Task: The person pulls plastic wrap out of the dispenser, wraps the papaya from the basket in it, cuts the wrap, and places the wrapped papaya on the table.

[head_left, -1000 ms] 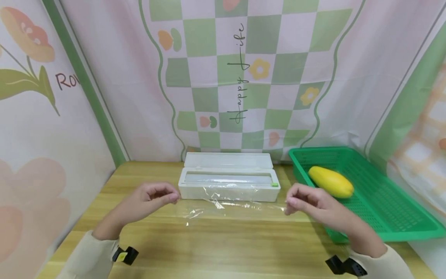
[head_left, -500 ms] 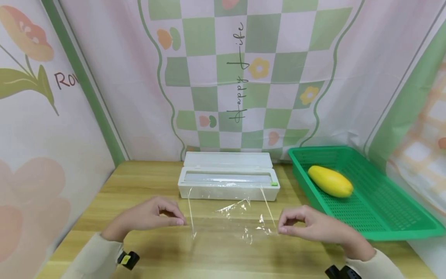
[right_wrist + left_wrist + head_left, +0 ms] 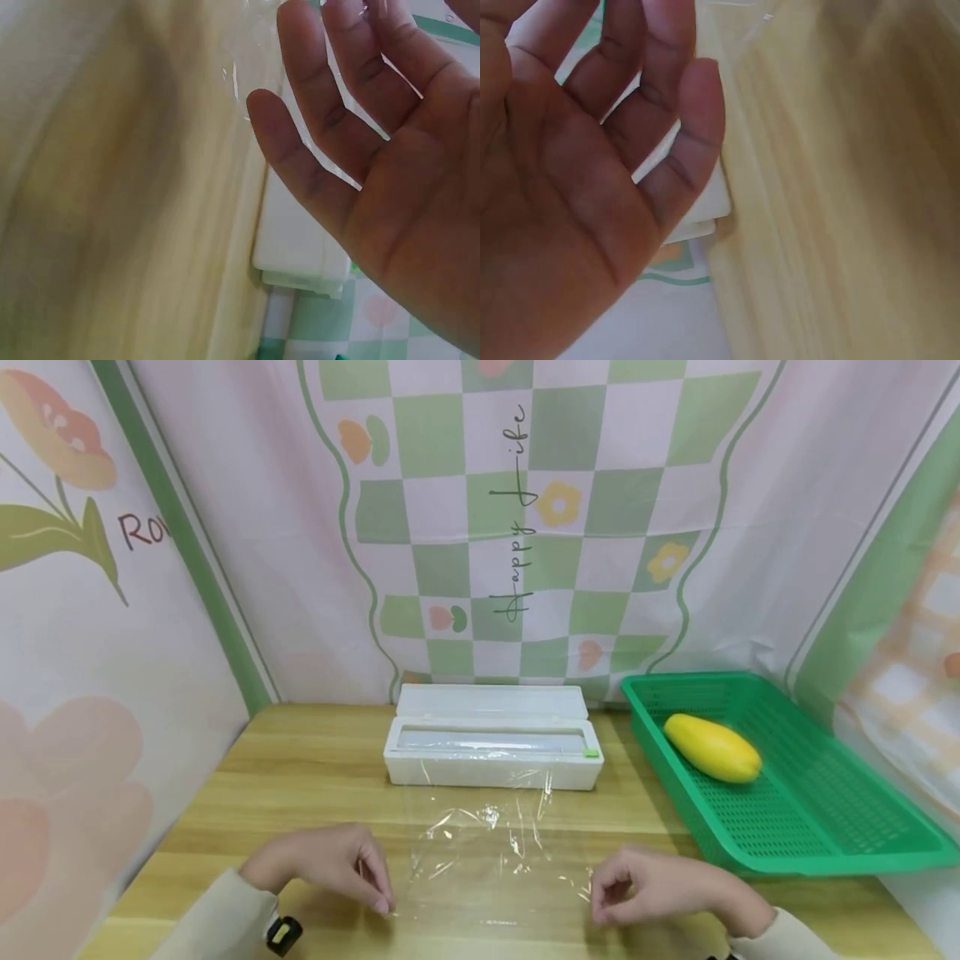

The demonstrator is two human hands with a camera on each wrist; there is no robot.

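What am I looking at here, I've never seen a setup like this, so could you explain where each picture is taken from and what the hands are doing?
There's no machine here, just a person's bare left hand and right hand. The wide picture is taken from the person's head, looking forward and down. The two close-ups come from the wrists, each showing its own hand up close.

On the wooden table sits a long white box with its lid open. To the right is a green basket holding a yellow fruit. Clear film stretches from the box toward the person, and each hand pinches it near one corner.
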